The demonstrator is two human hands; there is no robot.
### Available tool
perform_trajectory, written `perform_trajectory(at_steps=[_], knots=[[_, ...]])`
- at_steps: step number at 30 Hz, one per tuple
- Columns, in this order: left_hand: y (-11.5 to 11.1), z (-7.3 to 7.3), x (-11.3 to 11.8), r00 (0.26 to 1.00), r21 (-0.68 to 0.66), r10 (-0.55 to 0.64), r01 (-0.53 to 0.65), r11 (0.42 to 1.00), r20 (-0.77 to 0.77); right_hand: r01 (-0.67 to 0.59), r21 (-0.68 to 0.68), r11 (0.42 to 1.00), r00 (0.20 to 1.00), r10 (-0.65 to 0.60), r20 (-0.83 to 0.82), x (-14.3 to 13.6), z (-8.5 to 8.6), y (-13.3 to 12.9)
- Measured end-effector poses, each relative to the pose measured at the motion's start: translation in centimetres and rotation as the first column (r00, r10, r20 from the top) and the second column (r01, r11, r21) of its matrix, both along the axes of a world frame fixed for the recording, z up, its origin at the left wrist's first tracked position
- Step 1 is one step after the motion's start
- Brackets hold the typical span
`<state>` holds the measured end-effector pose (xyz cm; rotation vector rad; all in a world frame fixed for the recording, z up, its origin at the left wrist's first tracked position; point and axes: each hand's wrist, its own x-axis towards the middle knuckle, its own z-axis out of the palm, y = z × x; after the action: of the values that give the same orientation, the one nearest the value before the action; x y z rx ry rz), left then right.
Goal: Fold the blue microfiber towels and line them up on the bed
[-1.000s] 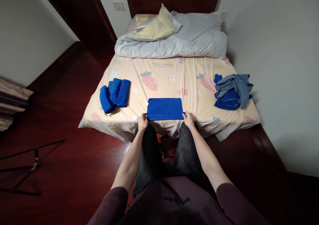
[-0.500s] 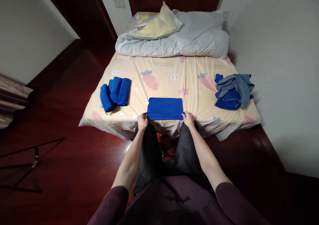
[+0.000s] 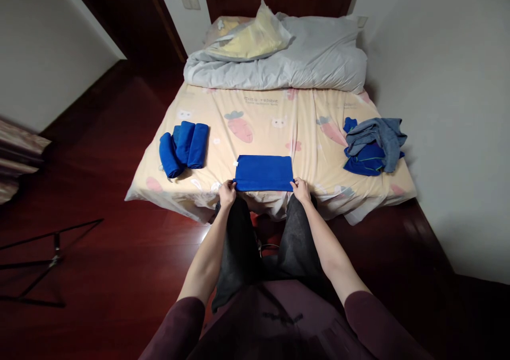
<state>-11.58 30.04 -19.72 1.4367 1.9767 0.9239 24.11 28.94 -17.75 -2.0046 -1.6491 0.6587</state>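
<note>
A blue towel [image 3: 263, 170] lies flat as a rectangle at the front edge of the bed, its near edge folded over in a narrow band. My left hand [image 3: 227, 194] pinches its near left corner. At the near right corner, my right hand [image 3: 302, 190] has the cloth between thumb and fingers. A small white tag [image 3: 236, 164] sticks out on the towel's left side. To the left rest several rolled blue towels [image 3: 185, 146], side by side. On the right is a loose heap of blue cloths with a grey-blue cloth [image 3: 376, 135] on top.
The bed [image 3: 255, 121] has a cream sheet printed with carrots. A grey quilt [image 3: 319, 57] and a yellow pillow [image 3: 255, 39] lie at its head. Black tripod legs [image 3: 53, 262] stand on the dark red floor at left. A wall [image 3: 450, 137] runs along the right.
Both hands keep hold of the towel's near corners. The whole view has shifted very slightly; the towel and other cloths have not visibly moved.
</note>
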Motion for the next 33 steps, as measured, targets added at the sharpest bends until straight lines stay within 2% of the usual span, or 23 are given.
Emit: perform_trajectory(at_steps=[7, 16, 22, 28, 33], knots=[[0.06, 0.19, 0.09, 1.000, -0.016, 0.012, -0.012, 1.000, -0.005, 0.016, 0.031, 0.999, 0.999, -0.015, -0.038, 0.07, -0.41, 0.04], [0.16, -0.33, -0.07, 0.999, -0.042, 0.036, -0.036, 0.998, -0.012, 0.031, 0.055, 0.998, 0.995, -0.026, -0.100, 0.18, -0.57, 0.03], [0.13, -0.44, -0.11, 0.999, -0.044, 0.047, -0.048, 0.998, -0.011, 0.033, 0.052, 0.998, 0.995, -0.028, -0.094, 0.21, -0.46, -0.04], [0.02, -0.48, -0.16, 0.998, -0.037, 0.053, -0.054, 0.998, -0.025, 0.048, 0.068, 0.996, 0.985, -0.036, -0.171, 0.22, -0.14, -0.34], [-0.12, -0.42, -0.15, 0.998, -0.032, 0.042, -0.044, 0.999, -0.036, 0.060, 0.053, 0.997, 0.990, -0.052, -0.133, 0.07, 0.10, -0.35]])
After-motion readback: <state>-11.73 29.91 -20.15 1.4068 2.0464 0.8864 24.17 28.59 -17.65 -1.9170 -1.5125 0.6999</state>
